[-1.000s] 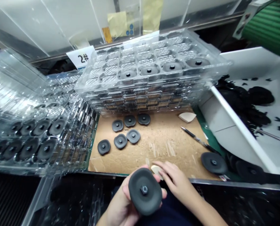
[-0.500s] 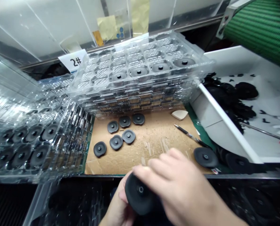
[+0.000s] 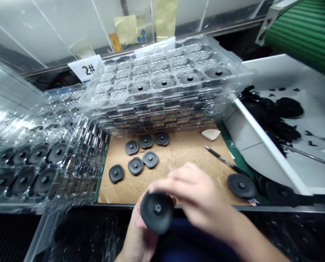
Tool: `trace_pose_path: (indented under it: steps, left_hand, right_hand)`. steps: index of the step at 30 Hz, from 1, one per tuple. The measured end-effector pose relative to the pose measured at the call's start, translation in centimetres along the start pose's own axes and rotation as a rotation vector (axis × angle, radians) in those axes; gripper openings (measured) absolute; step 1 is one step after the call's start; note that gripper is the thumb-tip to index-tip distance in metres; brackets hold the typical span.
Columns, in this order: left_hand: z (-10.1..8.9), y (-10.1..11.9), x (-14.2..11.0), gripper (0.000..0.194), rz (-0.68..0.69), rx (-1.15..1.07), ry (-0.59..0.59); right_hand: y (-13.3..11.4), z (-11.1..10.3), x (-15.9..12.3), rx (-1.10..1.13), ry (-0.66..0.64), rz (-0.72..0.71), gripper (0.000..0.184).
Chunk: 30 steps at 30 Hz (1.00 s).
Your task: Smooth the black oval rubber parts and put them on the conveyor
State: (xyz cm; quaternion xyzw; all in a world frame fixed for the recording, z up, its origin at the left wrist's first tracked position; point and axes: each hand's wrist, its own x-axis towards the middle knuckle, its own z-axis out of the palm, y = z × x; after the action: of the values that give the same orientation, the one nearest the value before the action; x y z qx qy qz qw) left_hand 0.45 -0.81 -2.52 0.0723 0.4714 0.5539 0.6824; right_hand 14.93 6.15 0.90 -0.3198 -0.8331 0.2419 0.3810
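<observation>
Evidently, the left hand comes up from below with its palm turned toward a black disc, fingers curled around the left edge and underside so that it is cupped in a part-closed grip. The right hand reaches in from the other side, back of the hand uppermost, knuckles bent and fingers drawn together, its foremost fingers lying at the disc's upper edge. It is half closed and somewhat blurred; whether those fingers pinch anything is hidden.

The disc sits in the left hand, just below the right hand's fingertips, its face tilted up. It is matt and dark, roughly round with softened corners, slightly dished, with a short raised stud at its middle that catches the light.

Beyond both hands lies a cardboard sheet. On it, ahead and to the left of the left hand, are six similar small discs. Farther ahead of the right hand lie a pale wedge-shaped pad and a pen; nearer, to that hand's right, rests another disc. A stack of clear trays stands farthest ahead of the hands.
</observation>
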Motion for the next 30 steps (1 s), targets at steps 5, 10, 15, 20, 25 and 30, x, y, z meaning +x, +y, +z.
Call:
trace_pose_path:
  steps: [5,10,15,20,25,30]
  left_hand:
    - [-0.2,1.0,0.7,0.055,0.030,-0.184,0.035]
    - [-0.2,0.4,1.0,0.060,0.013,-0.161,0.013]
    - [0.9,0.0,0.2,0.057,0.029,-0.085,-0.043]
    - [1.1,0.5,-0.1,0.042,0.027,-0.052,-0.011]
    - [1.2,0.4,-0.2,0.056,0.049,-0.047,-0.107]
    - [1.5,1.0,-0.6,0.045,0.028,-0.094,-0.214]
  right_hand:
    - [5.0,2.5,-5.5,0.026,0.109,0.492,0.023]
    - [4.6,4.0,-7.4,0.045,0.037,0.547,0.019]
    - [-1.0,1.4,-1.9,0.045,0.222,0.362,0.025]
    - [-3.8,1.2,-0.2,0.081,0.025,0.135,0.023]
    - [-3.5,1.6,0.0,0.016,0.171,0.122,0.026]
    - [-3.6,0.0,-1.6,0.003,0.027,0.087,0.022]
